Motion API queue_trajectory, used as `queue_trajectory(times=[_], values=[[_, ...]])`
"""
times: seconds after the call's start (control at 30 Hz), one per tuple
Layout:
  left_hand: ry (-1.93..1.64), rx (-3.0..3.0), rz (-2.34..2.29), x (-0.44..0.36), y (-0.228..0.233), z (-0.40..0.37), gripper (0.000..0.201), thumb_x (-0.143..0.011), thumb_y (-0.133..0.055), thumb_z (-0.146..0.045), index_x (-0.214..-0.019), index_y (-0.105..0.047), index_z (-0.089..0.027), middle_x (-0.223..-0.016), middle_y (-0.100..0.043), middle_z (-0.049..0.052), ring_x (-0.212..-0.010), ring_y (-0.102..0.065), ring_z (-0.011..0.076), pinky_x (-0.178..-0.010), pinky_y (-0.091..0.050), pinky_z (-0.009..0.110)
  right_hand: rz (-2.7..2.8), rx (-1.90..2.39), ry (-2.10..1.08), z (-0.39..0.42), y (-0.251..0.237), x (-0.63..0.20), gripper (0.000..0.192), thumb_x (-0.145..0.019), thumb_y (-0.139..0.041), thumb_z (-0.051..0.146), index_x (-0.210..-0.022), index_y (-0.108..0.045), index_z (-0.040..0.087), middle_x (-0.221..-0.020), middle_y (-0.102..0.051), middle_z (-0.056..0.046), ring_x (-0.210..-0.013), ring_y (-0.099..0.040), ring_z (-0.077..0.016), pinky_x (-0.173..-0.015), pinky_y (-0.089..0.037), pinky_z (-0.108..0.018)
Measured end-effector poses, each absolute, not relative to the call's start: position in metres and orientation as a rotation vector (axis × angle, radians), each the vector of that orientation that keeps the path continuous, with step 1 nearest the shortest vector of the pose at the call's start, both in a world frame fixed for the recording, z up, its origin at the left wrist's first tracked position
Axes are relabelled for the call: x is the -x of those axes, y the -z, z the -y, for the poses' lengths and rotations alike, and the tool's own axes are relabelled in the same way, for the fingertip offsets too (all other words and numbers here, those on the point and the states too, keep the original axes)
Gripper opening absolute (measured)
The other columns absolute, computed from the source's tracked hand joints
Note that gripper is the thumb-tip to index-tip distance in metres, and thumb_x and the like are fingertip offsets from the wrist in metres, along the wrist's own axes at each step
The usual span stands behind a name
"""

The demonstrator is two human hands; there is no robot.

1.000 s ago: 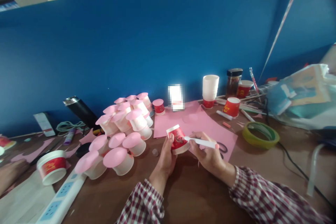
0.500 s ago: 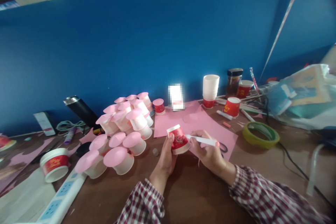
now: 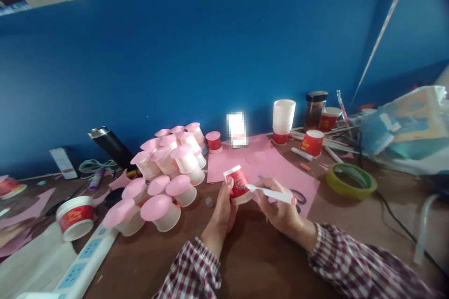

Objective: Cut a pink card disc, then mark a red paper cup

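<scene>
A single view, worn on the person's head, looks forward and slightly down across the brown surface [image 3: 252, 252] toward a blue wall [image 3: 210, 56] that fills the upper half of the frame. It sits close: both plaid sleeves enter from the bottom edge, and the left hand [image 3: 221, 212] and right hand [image 3: 280, 208] meet just below the frame's centre. The horizon tilts, rising toward the right. No second view shares this scene.

I'm gripping a glossy red paper cup [image 3: 239, 183] and a smooth white plastic pen [image 3: 271, 192]. They're hovering over matt pink paper [image 3: 266, 166] on the brown wooden table [image 3: 256, 257].
</scene>
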State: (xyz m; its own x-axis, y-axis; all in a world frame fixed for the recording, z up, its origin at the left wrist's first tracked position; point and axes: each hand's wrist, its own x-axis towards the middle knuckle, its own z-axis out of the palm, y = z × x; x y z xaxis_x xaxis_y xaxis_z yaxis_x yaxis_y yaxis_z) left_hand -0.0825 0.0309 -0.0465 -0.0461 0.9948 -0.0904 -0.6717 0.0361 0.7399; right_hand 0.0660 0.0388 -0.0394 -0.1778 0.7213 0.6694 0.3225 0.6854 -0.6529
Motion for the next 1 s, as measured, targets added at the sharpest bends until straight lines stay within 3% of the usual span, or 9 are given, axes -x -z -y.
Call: queue_trajectory(times=[0.47, 0.73, 1.0], values=[[-1.498, -0.626, -0.652, 0.0824, 0.0509, -0.0308, 0.025, -0.081, -0.062, -0.037, -0.097, -0.062, -0.017, -0.096, -0.067, 0.005, -0.095, -0.061, 0.0198, -0.094, -0.040, 0.035, 1.787, 0.849, -0.436, -0.0397, 0.0376, -0.0668, 0.006, -0.088, -0.053, 0.023, -0.093, -0.055, 0.021, -0.083, -0.064, -0.004, -0.073, -0.063, -0.0168, -0.064, -0.051, -0.027], [-1.476, -0.652, -0.658, 0.0814, 0.0509, -0.0313, 0.028, -0.081, -0.061, -0.038, -0.098, -0.063, -0.016, -0.096, -0.068, 0.006, -0.096, -0.062, 0.0217, -0.093, -0.041, 0.036, 1.784, 0.857, -0.462, -0.0393, 0.0367, -0.0666, 0.008, -0.088, -0.052, 0.025, -0.093, -0.056, 0.020, -0.078, -0.064, -0.002, -0.060, -0.060, -0.0135, -0.056, -0.050, -0.025], [-1.477, -0.621, -0.666, 0.0823, 0.0514, -0.0314, 0.027, -0.080, -0.062, -0.038, -0.097, -0.063, -0.016, -0.096, -0.068, 0.006, -0.097, -0.061, 0.0217, -0.093, -0.041, 0.035, 1.764, 0.873, -0.475, -0.0403, 0.0384, -0.0658, 0.008, -0.088, -0.053, 0.027, -0.093, -0.057, 0.021, -0.082, -0.065, -0.003, -0.066, -0.061, -0.0146, -0.058, -0.050, -0.025]])
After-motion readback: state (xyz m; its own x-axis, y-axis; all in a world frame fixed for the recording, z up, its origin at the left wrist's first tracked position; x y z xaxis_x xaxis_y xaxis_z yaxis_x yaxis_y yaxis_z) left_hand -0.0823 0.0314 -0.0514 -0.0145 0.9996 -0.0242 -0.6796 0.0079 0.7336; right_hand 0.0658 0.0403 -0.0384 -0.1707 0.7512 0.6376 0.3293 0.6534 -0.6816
